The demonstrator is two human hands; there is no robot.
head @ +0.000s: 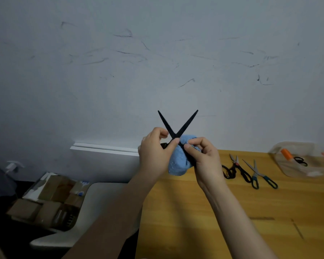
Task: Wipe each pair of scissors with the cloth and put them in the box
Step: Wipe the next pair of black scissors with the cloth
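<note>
I hold black scissors (185, 126) up in front of the wall, their blades spread in a V pointing upward. My left hand (154, 152) grips one handle side, thumb near the pivot. My right hand (204, 159) grips the other handle together with the bunched blue cloth (178, 163), which hangs between both hands. On the wooden table (232, 212) lie black-handled scissors (238, 170) and teal-handled scissors (260, 174). At the far right stands a clear plastic box (303, 159) holding a small black pair of scissors (300, 160) and orange items.
Left of the table a white chair (86, 202) carries cardboard boxes (51, 202). A white panel (105, 152) leans on the scuffed wall behind. The table's left edge runs just under my left forearm.
</note>
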